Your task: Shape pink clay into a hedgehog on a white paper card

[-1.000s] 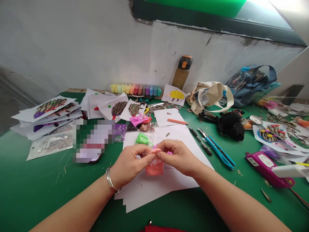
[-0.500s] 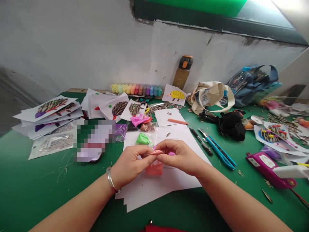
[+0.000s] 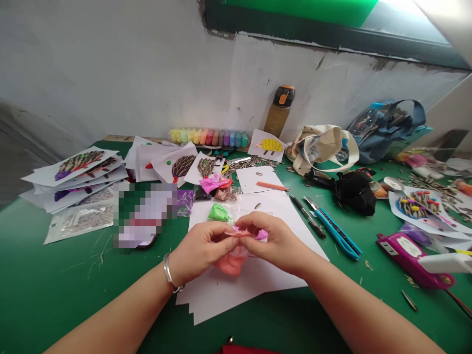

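My left hand [image 3: 203,246] and my right hand [image 3: 270,238] meet above white paper [image 3: 236,300], thumbs and fingers pinched on the upper edge of a small plastic bag of coral-pink modelling clay [image 3: 231,263]. The bag hangs below the fingertips, its top creased between them. Just behind the hands lies a bag of bright green clay [image 3: 219,212]. A bit of pink-purple material [image 3: 262,234] shows beside the right fingers, partly hidden by them. Farther back are an orange pencil [image 3: 273,186] and a single sunflower seed [image 3: 257,205] on paper.
Seed-covered hedgehog pictures [image 3: 79,164] are stacked at left, near a blurred phone [image 3: 142,223]. A pen [image 3: 308,216], a blue cutter [image 3: 334,228] and a magenta glue gun [image 3: 415,260] lie at right. A bottle [image 3: 278,113] and bags [image 3: 324,147] stand along the wall.
The coral clay bag has been lifted and tilted between my fingers; its lower part now bulges and looks rounder. Both hands stay in nearly the same place.
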A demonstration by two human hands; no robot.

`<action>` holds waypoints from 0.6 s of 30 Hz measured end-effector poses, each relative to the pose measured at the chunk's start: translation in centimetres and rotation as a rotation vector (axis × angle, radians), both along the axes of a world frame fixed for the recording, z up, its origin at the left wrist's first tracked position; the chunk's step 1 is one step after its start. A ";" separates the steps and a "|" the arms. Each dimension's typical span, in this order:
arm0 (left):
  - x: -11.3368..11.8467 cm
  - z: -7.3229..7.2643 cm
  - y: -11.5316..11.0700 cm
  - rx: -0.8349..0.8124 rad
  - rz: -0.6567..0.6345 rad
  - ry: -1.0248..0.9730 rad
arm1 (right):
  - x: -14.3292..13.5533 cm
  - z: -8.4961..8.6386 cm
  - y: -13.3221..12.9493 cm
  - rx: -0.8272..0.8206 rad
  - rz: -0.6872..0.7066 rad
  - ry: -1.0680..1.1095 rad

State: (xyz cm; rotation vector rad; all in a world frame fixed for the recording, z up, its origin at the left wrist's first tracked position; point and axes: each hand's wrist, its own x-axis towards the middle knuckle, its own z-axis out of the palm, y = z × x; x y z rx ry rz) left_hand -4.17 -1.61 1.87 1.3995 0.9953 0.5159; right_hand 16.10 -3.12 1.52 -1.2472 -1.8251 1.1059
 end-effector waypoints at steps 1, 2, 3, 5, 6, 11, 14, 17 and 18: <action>0.1 0.1 -0.1 -0.032 -0.016 0.010 | 0.1 0.1 -0.1 0.047 0.030 -0.030; 0.2 0.2 -0.1 -0.059 -0.037 0.017 | 0.2 0.2 -0.3 0.079 0.062 -0.052; 0.2 0.2 -0.1 -0.070 -0.059 0.025 | 0.2 0.3 -0.4 0.096 0.091 -0.071; 0.4 0.3 -0.1 -0.036 -0.093 0.049 | 0.4 0.5 -0.5 0.110 0.127 -0.112; 0.4 0.2 -0.1 0.001 -0.103 0.065 | 0.4 0.5 -0.6 0.110 0.135 -0.133; 0.5 0.1 -0.1 0.039 -0.132 0.104 | -0.2 0.3 -0.5 0.076 0.092 -0.212; 0.4 0.1 0.0 0.063 -0.133 0.124 | -0.4 0.1 -0.3 0.042 0.049 -0.247; 0.3 0.1 0.1 0.171 -0.111 0.197 | -0.1 0.3 -0.1 -0.019 0.066 -0.197; 0.2 0.1 0.2 0.181 -0.103 0.212 | 0.1 0.3 0.0 -0.039 0.082 -0.171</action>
